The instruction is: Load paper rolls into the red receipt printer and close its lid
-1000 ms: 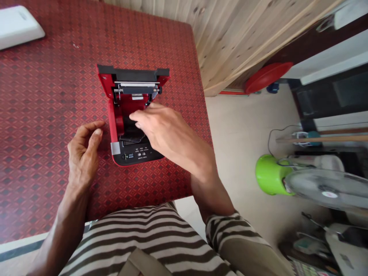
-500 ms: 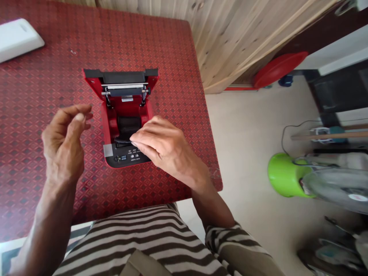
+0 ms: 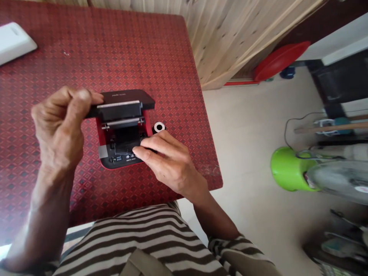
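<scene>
A small red and black printer [image 3: 123, 163] stands on the table near its front edge. Its hinged black lid [image 3: 123, 97] is partly lowered, with the roller bar and the inner bay still showing beneath. My left hand [image 3: 61, 130] is closed on the lid's left corner. At the front opening, my right hand [image 3: 172, 163] pinches the right edge of a thin black strip [image 3: 126, 142] that lies over the bay and the front panel. A small roll with a white ring-shaped end [image 3: 159, 127] lies just right of the printer, partly hidden behind my right hand.
The table [image 3: 161, 50] has a red patterned top. A white box-like object [image 3: 15, 42] sits at its far left. Wood panelling [image 3: 230, 34] rises beyond the table. On the floor to the right are a green bucket [image 3: 287, 168] and a red basin [image 3: 280, 61].
My left hand has moved up and right to the lid and taken hold of it. The lid has tipped down toward me. My right hand keeps the strip pinched; the roll beside the printer now shows.
</scene>
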Action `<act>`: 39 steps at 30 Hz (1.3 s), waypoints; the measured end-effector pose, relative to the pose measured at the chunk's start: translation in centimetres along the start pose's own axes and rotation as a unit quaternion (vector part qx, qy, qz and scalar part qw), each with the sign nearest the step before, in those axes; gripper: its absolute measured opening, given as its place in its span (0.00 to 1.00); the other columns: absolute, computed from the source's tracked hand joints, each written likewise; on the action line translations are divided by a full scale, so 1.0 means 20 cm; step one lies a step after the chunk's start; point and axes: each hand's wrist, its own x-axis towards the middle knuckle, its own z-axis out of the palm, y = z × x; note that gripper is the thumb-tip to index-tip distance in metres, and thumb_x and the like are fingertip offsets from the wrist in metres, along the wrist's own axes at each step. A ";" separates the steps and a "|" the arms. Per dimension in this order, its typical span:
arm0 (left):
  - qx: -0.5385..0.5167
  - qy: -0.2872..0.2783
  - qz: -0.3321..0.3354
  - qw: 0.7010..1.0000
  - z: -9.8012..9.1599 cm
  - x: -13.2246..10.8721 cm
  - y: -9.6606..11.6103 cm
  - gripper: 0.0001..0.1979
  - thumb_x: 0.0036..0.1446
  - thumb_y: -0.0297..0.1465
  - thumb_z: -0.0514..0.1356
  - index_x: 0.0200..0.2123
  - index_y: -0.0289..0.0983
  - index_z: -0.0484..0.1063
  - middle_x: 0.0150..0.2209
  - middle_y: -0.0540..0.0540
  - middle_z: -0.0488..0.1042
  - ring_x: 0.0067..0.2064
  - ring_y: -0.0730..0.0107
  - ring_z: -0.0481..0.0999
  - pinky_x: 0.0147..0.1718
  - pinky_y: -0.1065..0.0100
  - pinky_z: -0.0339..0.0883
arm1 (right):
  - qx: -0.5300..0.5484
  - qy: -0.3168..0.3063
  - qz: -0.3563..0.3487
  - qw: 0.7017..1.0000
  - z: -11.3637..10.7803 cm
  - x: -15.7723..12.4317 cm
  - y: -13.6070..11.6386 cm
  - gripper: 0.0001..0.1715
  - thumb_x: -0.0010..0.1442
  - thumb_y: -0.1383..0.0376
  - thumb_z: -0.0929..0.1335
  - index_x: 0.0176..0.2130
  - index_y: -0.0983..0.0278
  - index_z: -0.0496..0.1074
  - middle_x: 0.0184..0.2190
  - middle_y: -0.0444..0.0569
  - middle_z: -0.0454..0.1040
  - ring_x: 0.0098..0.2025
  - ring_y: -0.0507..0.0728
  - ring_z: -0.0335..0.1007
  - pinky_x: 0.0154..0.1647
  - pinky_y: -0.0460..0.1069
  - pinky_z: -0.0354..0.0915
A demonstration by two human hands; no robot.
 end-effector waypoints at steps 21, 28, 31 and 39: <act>-0.103 -0.109 -0.090 0.985 -0.03 -0.22 -0.17 0.32 0.56 0.42 0.69 0.63 0.49 0.67 0.67 0.46 0.67 0.72 0.52 0.63 0.72 0.48 0.55 | -0.033 0.052 0.050 0.997 0.06 -0.02 -0.04 0.09 0.69 0.71 0.67 0.43 0.60 0.76 0.57 0.52 0.79 0.57 0.58 0.72 0.59 0.59 0.67; -0.111 -0.113 -0.095 0.983 -0.02 -0.21 -0.17 0.32 0.55 0.43 0.69 0.63 0.49 0.67 0.67 0.46 0.68 0.71 0.53 0.65 0.71 0.50 0.57 | -0.029 0.049 0.055 0.997 0.06 -0.02 -0.05 0.09 0.69 0.71 0.67 0.44 0.59 0.76 0.53 0.48 0.81 0.56 0.57 0.75 0.58 0.57 0.65; -0.137 -0.080 -0.116 0.981 -0.01 -0.21 -0.15 0.30 0.54 0.40 0.71 0.59 0.48 0.70 0.65 0.46 0.70 0.69 0.54 0.67 0.70 0.50 0.59 | -0.017 0.049 0.049 0.997 0.05 -0.02 -0.05 0.10 0.68 0.71 0.67 0.48 0.60 0.75 0.54 0.50 0.81 0.57 0.57 0.75 0.59 0.57 0.66; -0.156 -0.076 -0.194 0.966 -0.10 -0.30 -0.06 0.20 0.56 0.37 0.63 0.54 0.52 0.77 0.63 0.47 0.73 0.68 0.47 0.68 0.71 0.41 0.57 | 0.009 0.199 0.126 0.972 0.05 -0.17 0.00 0.05 0.65 0.71 0.71 0.39 0.61 0.73 0.32 0.47 0.79 0.36 0.55 0.75 0.41 0.53 0.70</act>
